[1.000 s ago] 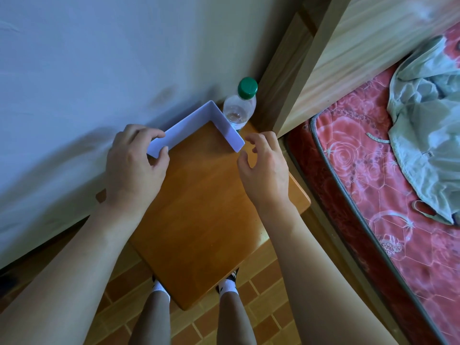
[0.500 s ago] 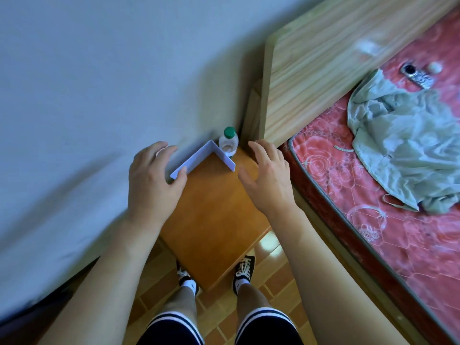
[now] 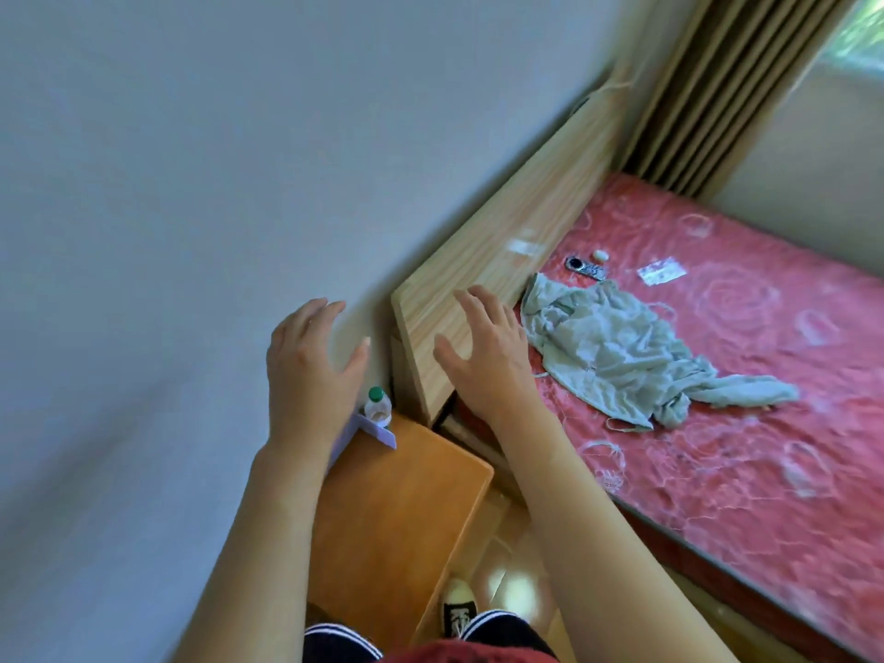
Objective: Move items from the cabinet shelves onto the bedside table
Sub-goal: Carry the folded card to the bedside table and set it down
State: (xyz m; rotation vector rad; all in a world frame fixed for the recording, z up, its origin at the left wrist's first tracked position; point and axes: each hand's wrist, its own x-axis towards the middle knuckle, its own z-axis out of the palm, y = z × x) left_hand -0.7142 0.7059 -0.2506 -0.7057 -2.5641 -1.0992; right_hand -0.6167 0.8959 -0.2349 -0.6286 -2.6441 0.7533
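The wooden bedside table (image 3: 397,514) stands between the wall and the bed. At its back corner sit a white L-shaped folded piece (image 3: 378,433) and a small clear bottle with a green cap (image 3: 378,406). My left hand (image 3: 311,375) hovers above the white piece with fingers spread, holding nothing, and hides part of it. My right hand (image 3: 488,361) is raised in front of the headboard, fingers straight, also empty. No cabinet is in view.
A light wooden headboard (image 3: 502,260) runs along the wall. The red patterned mattress (image 3: 741,399) carries a crumpled pale green cloth (image 3: 617,361), a remote (image 3: 583,268) and a slip of paper (image 3: 662,271). Brown curtains (image 3: 727,88) hang at the far right.
Both hands have lifted off the white piece and the table. The view has risen and swung toward the bed, so the table now looks smaller and lower.
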